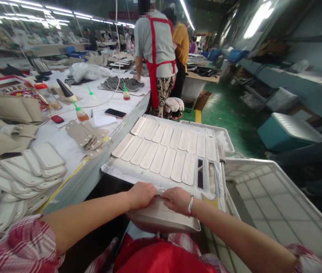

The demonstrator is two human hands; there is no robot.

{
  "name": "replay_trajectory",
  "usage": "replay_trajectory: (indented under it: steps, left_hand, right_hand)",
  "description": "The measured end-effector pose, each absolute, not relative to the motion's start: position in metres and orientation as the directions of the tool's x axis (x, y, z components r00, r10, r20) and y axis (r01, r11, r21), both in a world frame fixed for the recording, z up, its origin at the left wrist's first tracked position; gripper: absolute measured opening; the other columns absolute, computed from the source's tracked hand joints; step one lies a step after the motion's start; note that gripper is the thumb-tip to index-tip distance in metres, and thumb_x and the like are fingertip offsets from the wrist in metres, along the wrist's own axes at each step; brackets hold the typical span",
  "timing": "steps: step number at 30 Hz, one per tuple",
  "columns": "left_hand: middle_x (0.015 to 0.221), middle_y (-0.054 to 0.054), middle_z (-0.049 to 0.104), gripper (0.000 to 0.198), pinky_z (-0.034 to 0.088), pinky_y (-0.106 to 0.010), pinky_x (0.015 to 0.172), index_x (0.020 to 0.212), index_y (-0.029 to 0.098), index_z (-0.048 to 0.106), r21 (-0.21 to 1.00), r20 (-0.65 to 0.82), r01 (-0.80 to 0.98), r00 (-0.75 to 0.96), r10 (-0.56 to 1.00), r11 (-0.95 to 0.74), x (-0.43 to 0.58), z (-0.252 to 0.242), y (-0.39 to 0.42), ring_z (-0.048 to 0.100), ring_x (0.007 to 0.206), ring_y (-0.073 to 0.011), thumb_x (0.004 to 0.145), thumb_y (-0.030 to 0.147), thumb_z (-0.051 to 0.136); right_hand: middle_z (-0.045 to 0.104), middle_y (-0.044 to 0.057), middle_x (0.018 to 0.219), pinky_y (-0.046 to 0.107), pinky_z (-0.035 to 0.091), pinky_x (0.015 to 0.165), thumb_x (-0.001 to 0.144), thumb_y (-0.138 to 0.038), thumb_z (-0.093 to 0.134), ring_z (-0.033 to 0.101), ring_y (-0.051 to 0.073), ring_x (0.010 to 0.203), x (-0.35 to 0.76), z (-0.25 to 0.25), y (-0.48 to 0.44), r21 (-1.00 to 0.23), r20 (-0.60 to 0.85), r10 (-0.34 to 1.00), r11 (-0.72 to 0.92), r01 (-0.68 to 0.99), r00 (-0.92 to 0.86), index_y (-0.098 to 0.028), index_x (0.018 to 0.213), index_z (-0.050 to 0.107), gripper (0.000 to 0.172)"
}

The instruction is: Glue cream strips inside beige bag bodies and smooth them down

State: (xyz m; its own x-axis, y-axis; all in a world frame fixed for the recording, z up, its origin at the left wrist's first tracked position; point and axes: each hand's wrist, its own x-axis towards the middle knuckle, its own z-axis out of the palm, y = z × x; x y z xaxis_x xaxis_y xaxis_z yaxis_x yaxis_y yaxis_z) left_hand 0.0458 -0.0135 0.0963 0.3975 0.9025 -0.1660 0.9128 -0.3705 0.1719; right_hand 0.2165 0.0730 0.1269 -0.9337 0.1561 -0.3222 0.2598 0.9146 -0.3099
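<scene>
In both hands [142,195] [178,200]: beige piece [163,218], lower edge curved.

Factory workshop, strip lights [60,9], worktables [136,94], stacked panels [21,171]

You're facing a big workrm. Green flr [226,102] is running out approx 1 o'clock, w/ a yellow stripe [198,115] showing just past 12. Long white-topped tbl [134,104] is stretching from 9 to 11; more benches [44,49], blurry, are filling the far end at 11. Rows of ceiling tubes [60,9] are glowing at 11, another tube [187,15] at 12. Bright panel [259,19], window or lamp, can't tell, is shining at 1. Grey wall [314,41] & blue-grey bench [288,79] are lining 2 o'clock.
</scene>
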Motion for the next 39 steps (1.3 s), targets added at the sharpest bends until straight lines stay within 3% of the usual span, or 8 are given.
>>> replay_trajectory:
  steps: [6, 9, 13, 16, 21, 26, 32, 39]
  left_hand:
    - [0.084, 0.000, 0.065, 0.026, 0.041, -0.022, 0.059, 0.089, 0.022, 0.061, 0.256, -0.138, 0.832, 0.535, 0.833, -0.492, 0.040, 0.107, -0.003, 0.060, 0.077, -0.0157, 0.089, 0.037, 0.040]
    - [0.079, -0.004, 0.065, 0.020, 0.040, -0.025, 0.056, 0.081, 0.016, 0.061, 0.197, -0.137, 0.793, 0.605, 0.785, -0.576, 0.044, 0.109, -0.002, 0.060, 0.073, -0.0189, 0.087, 0.027, 0.044]
    - [0.081, -0.008, 0.065, 0.013, 0.040, -0.027, 0.058, 0.082, 0.014, 0.059, 0.181, -0.126, 0.764, 0.643, 0.756, -0.620, 0.051, 0.104, -0.005, 0.059, 0.074, -0.0205, 0.080, 0.011, 0.046]
    - [0.082, -0.009, 0.064, 0.013, 0.041, -0.028, 0.057, 0.082, 0.013, 0.058, 0.189, -0.101, 0.784, 0.615, 0.782, -0.592, 0.055, 0.098, -0.006, 0.059, 0.072, -0.0201, 0.081, 0.013, 0.045]
    - [0.076, -0.006, 0.065, 0.022, 0.037, -0.026, 0.054, 0.076, 0.016, 0.060, 0.206, -0.103, 0.851, 0.509, 0.854, -0.482, 0.053, 0.095, 0.001, 0.060, 0.069, -0.0187, 0.086, 0.027, 0.043]
    - [0.074, 0.001, 0.066, 0.028, 0.031, -0.023, 0.049, 0.077, 0.021, 0.061, 0.233, -0.153, 0.823, 0.557, 0.817, -0.518, 0.053, 0.107, 0.008, 0.060, 0.066, -0.0150, 0.087, 0.040, 0.043]
    - [0.082, -0.005, 0.066, 0.016, 0.035, -0.026, 0.052, 0.084, 0.016, 0.059, 0.192, -0.159, 0.748, 0.663, 0.732, -0.636, 0.067, 0.105, 0.005, 0.060, 0.069, -0.0189, 0.082, 0.014, 0.043]
    - [0.081, -0.009, 0.065, 0.021, 0.040, -0.027, 0.055, 0.084, 0.013, 0.060, 0.250, -0.150, 0.840, 0.526, 0.837, -0.482, 0.070, 0.099, 0.008, 0.060, 0.072, -0.0225, 0.085, 0.022, 0.041]
  right_hand:
    - [0.068, 0.010, 0.088, 0.026, 0.042, 0.065, 0.085, -0.017, 0.043, 0.063, 0.020, 0.078, 0.208, 0.122, 0.063, -0.229, -0.360, 0.215, 0.923, 0.310, -0.908, -0.015, 0.093, 0.065, 0.024]
    - [0.068, 0.010, 0.088, 0.026, 0.042, 0.066, 0.084, -0.016, 0.043, 0.063, 0.020, 0.078, 0.211, 0.121, 0.065, -0.237, -0.350, 0.224, 0.918, 0.318, -0.909, -0.015, 0.092, 0.066, 0.024]
    - [0.069, 0.003, 0.088, 0.022, 0.043, 0.072, 0.083, -0.016, 0.043, 0.062, 0.015, 0.081, 0.232, 0.116, 0.080, -0.439, -0.254, 0.281, 0.819, 0.369, -0.925, -0.020, 0.091, 0.067, 0.025]
    - [0.069, 0.002, 0.088, 0.022, 0.043, 0.073, 0.079, -0.016, 0.046, 0.062, 0.014, 0.080, 0.251, 0.110, 0.086, -0.544, -0.211, 0.346, 0.735, 0.404, -0.914, -0.020, 0.091, 0.068, 0.025]
    - [0.067, 0.003, 0.085, 0.022, 0.043, 0.073, 0.076, -0.017, 0.048, 0.060, 0.015, 0.079, 0.261, 0.106, 0.080, -0.554, -0.183, 0.340, 0.740, 0.382, -0.923, -0.020, 0.094, 0.068, 0.027]
    - [0.064, 0.004, 0.084, 0.022, 0.043, 0.074, 0.075, -0.015, 0.050, 0.058, 0.014, 0.079, 0.260, 0.104, 0.077, -0.585, -0.138, 0.345, 0.728, 0.357, -0.929, -0.019, 0.094, 0.068, 0.026]
    - [0.064, 0.004, 0.079, 0.022, 0.043, 0.073, 0.080, -0.018, 0.048, 0.057, 0.014, 0.077, 0.261, 0.103, 0.080, -0.604, -0.100, 0.312, 0.736, 0.307, -0.945, -0.018, 0.091, 0.069, 0.024]
    - [0.066, 0.005, 0.081, 0.023, 0.044, 0.075, 0.081, -0.017, 0.046, 0.059, 0.015, 0.081, 0.259, 0.100, 0.086, -0.598, -0.143, 0.267, 0.744, 0.298, -0.953, -0.017, 0.093, 0.070, 0.027]
